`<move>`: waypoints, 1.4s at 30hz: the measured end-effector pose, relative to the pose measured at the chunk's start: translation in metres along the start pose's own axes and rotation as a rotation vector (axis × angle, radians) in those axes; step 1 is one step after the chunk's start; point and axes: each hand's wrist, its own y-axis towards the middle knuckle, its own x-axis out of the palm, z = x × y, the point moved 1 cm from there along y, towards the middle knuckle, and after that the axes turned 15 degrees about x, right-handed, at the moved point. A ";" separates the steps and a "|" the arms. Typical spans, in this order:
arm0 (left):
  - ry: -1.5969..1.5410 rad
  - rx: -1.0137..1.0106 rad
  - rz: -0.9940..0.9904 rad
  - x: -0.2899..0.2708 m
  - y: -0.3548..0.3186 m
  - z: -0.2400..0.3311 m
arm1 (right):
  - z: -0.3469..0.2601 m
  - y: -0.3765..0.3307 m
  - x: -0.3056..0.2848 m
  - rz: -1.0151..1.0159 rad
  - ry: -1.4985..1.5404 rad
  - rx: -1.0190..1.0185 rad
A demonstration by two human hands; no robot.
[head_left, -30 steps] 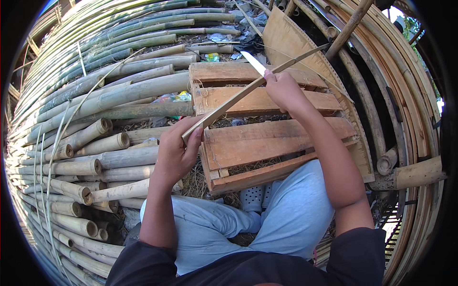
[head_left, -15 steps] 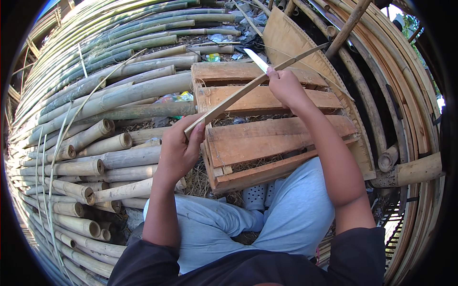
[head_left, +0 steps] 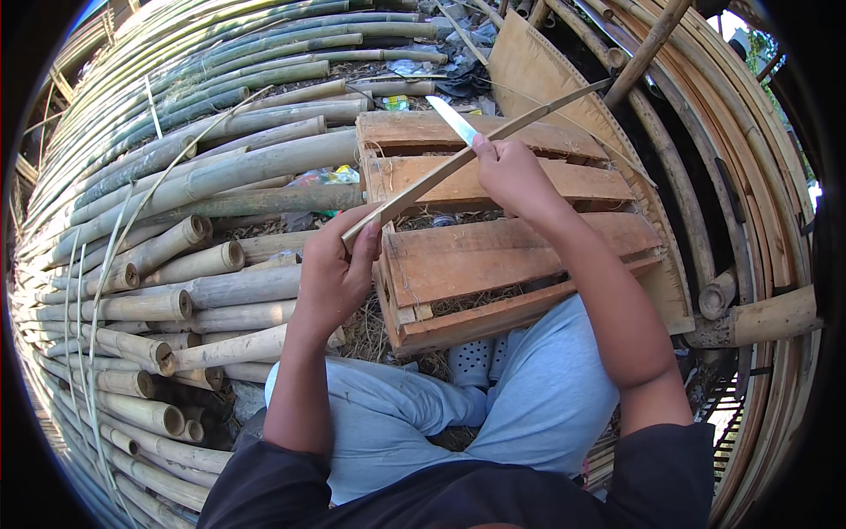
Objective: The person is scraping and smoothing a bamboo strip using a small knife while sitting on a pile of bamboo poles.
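Straw (head_left: pixel 458 302) shows through a slatted crate (head_left: pixel 511 256); left hand (head_left: pixel 339 264) grips a bamboo strip (head_left: pixel 426 185), right hand (head_left: pixel 515 176) a knife (head_left: pixel 452 118).

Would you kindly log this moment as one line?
left hand: gripping long strip | right hand: gripping knife | below strip: wooden crate | left side: bamboo poles

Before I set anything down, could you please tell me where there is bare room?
On the crate, the near slat looks bare between the left hand and right forearm, as does the middle slat's right end beside the brown sheet. It is crowded leftward with bamboo poles, and over the far slat with the knife and strip.
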 end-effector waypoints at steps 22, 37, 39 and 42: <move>0.406 0.052 -0.186 -0.010 -0.004 0.017 | -0.007 -0.038 0.001 -0.149 -0.114 -0.119; 0.296 0.122 -0.250 -0.009 0.001 0.016 | 0.015 0.000 -0.009 0.070 -0.034 0.018; 0.295 0.118 -0.278 -0.014 -0.001 0.015 | 0.015 -0.011 -0.002 0.224 -0.064 -0.116; 0.295 0.096 -0.309 -0.011 -0.003 0.018 | 0.017 -0.008 -0.014 0.022 -0.028 0.044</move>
